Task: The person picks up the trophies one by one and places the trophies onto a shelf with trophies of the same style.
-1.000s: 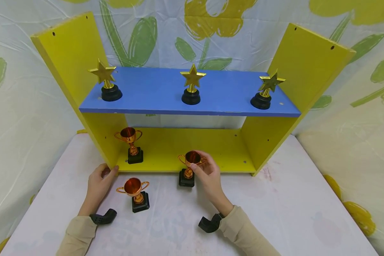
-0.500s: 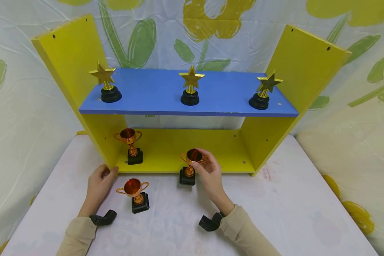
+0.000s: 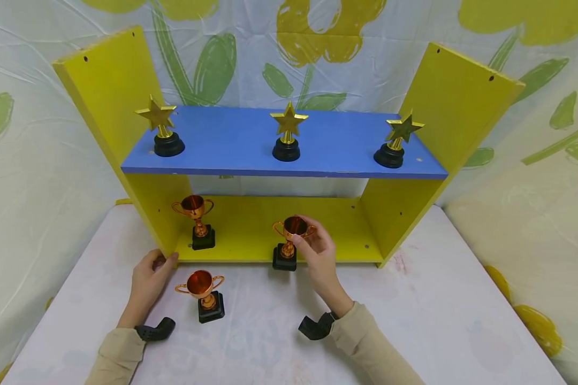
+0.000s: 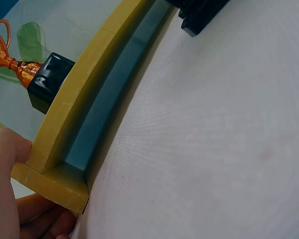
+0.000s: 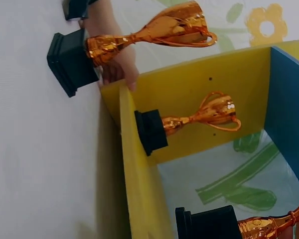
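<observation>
My right hand pinches a copper-coloured trophy cup by its bowl, thumb in front. The cup's black base is at the lower shelf's front edge; whether it touches cannot be told. With my left hand I grip the lower left front corner of the yellow-and-blue shelf, thumb on one side and fingers on the other in the left wrist view. A second trophy cup stands on the table near my left hand. On the lower board, at the left, is a third trophy cup.
Three gold star trophies stand on the blue upper board: the left one, the middle one and the right one. A white cloth covers the table. Behind hangs a flower-printed curtain.
My right hand has raised the trophy cup a little and moved it forward, toward the lower board. My left hand keeps its place on the shelf corner.
</observation>
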### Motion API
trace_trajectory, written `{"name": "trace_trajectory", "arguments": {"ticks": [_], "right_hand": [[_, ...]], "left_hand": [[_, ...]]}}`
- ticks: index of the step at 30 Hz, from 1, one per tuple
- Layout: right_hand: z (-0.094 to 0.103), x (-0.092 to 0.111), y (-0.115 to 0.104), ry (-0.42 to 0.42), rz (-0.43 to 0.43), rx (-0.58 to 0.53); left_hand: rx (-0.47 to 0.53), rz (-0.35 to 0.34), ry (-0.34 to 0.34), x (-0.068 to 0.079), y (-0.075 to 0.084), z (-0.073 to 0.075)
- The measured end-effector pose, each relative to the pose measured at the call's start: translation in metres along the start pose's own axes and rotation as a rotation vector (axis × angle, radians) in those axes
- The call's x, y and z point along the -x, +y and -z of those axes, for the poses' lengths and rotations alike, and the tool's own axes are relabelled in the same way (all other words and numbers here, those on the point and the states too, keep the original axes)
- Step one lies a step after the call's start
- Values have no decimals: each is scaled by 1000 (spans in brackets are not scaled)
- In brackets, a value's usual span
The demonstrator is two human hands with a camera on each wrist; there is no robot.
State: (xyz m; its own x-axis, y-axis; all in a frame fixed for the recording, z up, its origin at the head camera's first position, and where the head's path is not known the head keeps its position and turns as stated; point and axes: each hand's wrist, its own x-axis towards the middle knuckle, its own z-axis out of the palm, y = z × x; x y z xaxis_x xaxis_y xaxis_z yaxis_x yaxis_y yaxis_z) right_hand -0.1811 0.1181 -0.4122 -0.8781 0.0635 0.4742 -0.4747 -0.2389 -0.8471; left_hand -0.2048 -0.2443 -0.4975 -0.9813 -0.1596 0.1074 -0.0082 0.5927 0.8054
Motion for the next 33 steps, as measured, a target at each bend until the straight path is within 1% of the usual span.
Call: {"name": "trace_trajectory", "arguments": {"ticks": [4,7,12,15,21,27,33], "right_hand": [[-2,-4,2,6,5,-19],[-5,-7,4,-5,7,-32],[-8,-14,10,-1,8,-21],[-10,-18,13,14,2,-13],[-13,-24,18,54,-12,-45],[-10,-30,24,22,-19,-40],[-2,-35,25,37,-73,-8]], "left_hand": [[2,1,6,0,0,0],[6,3,11,0,-1,0],[4,9,11,1,-2,0],[0,10,11,0,-2,0],[0,9,10,2,-1,1],[2,7,17,2,-1,0],[-3,-19,28,-2,-3,-1]]}}
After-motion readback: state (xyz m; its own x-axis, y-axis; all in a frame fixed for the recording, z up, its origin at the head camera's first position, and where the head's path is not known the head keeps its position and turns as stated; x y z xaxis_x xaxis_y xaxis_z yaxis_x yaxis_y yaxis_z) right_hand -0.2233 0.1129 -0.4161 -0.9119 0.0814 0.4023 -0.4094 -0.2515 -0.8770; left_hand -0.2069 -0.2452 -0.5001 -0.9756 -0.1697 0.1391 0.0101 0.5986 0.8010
